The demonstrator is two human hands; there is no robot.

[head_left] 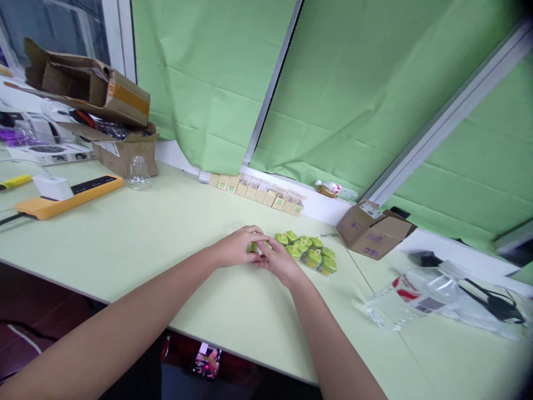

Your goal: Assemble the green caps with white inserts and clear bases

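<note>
My left hand (235, 248) and my right hand (283, 265) meet over the table, with their fingers closed around a small green-lidded container (254, 246). Most of it is hidden by the fingers; a bit of green and something pale show between them. Just right of my hands stands a cluster of several small clear containers with green lids (303, 245), each lid with a pale yellow loop on top. A small clear plastic piece (236, 226) lies behind my left hand.
Along the back runs a row of small cardboard boxes (261, 191). An open carton (370, 230) and a large plastic bottle (410, 297) are at right. At left are a yellow power strip (89, 194), a clear jar (139, 173) and stacked cartons (127, 153). A phone (207, 361) shows below the table edge.
</note>
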